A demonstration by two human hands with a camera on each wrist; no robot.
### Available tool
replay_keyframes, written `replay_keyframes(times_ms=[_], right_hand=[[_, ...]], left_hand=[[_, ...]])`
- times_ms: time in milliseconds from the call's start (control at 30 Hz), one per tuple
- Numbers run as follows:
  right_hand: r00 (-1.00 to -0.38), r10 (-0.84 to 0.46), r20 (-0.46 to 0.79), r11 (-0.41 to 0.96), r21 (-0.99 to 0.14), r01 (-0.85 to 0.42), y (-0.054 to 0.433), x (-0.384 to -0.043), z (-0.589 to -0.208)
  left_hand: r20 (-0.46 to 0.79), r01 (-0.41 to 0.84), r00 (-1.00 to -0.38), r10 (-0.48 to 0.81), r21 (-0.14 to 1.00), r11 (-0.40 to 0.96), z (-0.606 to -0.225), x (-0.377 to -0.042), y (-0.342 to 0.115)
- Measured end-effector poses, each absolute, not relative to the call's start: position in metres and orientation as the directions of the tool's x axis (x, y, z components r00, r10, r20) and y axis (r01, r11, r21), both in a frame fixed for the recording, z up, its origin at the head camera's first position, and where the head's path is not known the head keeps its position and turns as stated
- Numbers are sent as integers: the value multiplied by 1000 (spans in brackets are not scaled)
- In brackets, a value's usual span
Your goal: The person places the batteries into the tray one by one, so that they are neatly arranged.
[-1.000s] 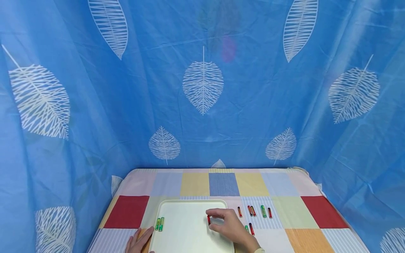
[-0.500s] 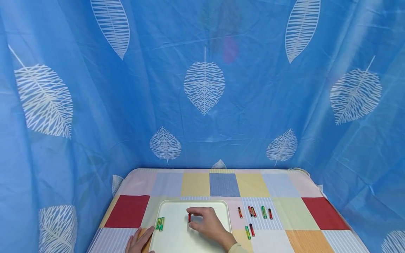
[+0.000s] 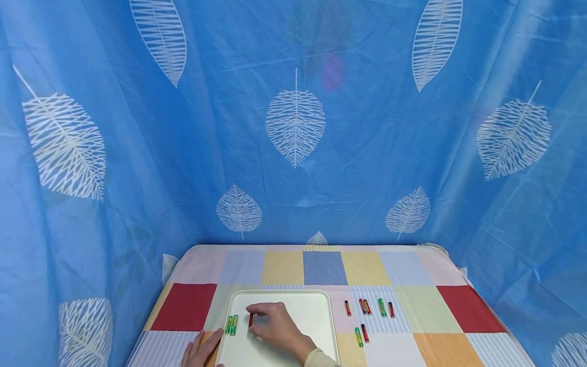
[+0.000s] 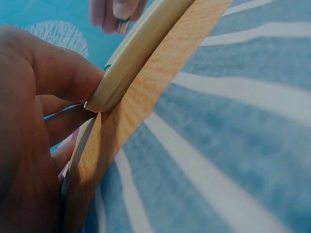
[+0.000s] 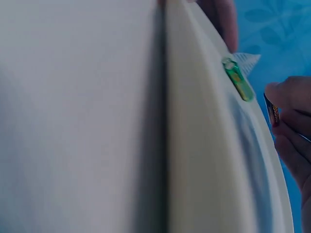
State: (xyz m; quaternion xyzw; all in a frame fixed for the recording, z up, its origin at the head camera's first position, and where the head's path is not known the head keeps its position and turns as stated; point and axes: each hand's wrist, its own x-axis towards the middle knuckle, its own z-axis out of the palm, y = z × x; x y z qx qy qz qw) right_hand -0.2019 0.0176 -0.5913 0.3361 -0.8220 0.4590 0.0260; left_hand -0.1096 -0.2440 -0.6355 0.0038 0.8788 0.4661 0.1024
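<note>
My right hand (image 3: 277, 326) pinches a red-and-black battery (image 3: 250, 320) upright between thumb and fingers, above the left part of a cream tray (image 3: 293, 351). Two green batteries (image 3: 232, 324) lie side by side along the tray's left edge, just left of the pinched one. My left hand (image 3: 202, 350) is at the tray's near left corner; in the left wrist view its thumb and fingers hold the tray rim (image 4: 114, 87). The right wrist view shows the held battery (image 5: 272, 110) in the fingertips and a green battery (image 5: 238, 79) on the tray.
Right of the tray, several red batteries (image 3: 365, 333) and two green batteries (image 3: 359, 337) (image 3: 382, 307) lie loose on the patchwork tablecloth (image 3: 435, 306). A blue curtain (image 3: 293, 204) with white leaves stands behind and at both sides of the table.
My right hand has carried the red-and-black battery leftward across the tray, from its right side to near the two green batteries. The left hand has stayed in place.
</note>
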Motion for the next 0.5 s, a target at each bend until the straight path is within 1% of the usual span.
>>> replay_keyframes(times_ms=[133,333,500], right_hand=[[-755,-549,358,375,-702,-606,7,-202,-595],[-770,-546,329,443,-667,-599,-7,-202,-599],[-742,-573,349,476,-596,-647,-16,-202,-597]], left_hand=[[-199,-105,-975,103,811,575,-636,-112,-244],[-203,-104,-973,109,808,581,-635,-113,-245],[-219,-112,-969,111,799,591,-635,-115,-246]])
